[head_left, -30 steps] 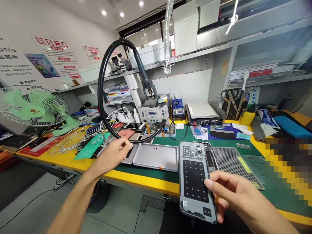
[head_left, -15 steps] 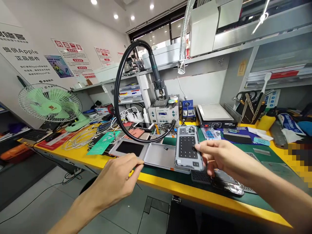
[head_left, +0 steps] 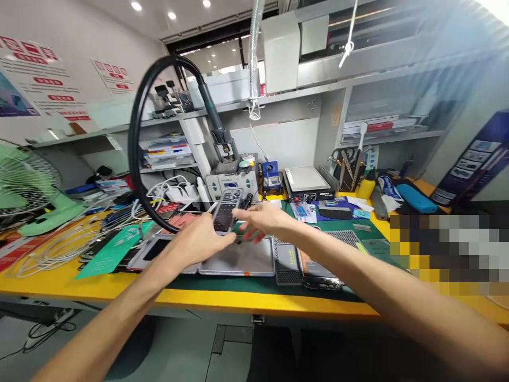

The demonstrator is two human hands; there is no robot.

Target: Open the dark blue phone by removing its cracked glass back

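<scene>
A grey, phone-shaped plate (head_left: 225, 216) with a dotted black panel is raised above the mat, tilted away from me. My left hand (head_left: 201, 236) has its lower left end between thumb and fingers. On the opposite edge, my right hand (head_left: 260, 218) holds it with the fingertips; its lower fingers are blurred and slightly apart. A dark object (head_left: 245, 202) just beyond the right fingertips is too unclear to name. Below both hands lies a shallow silver tray (head_left: 242, 260). A dark phone (head_left: 322, 278), partly hidden by my right forearm, rests right of the tray.
A hot air station (head_left: 231, 183) stands behind, its black hose (head_left: 135, 127) looping at the left. To its right are a soldering iron stand (head_left: 272, 178) and a flat heating plate (head_left: 308, 180). Cables (head_left: 59, 239) and a green card (head_left: 113, 252) lie leftward. A yellow edge (head_left: 238, 300) borders the desk.
My right hand has carried the phone-shaped plate left and away from me. My left hand, earlier pinched and apart from it, has come to its lower end. The view has turned right.
</scene>
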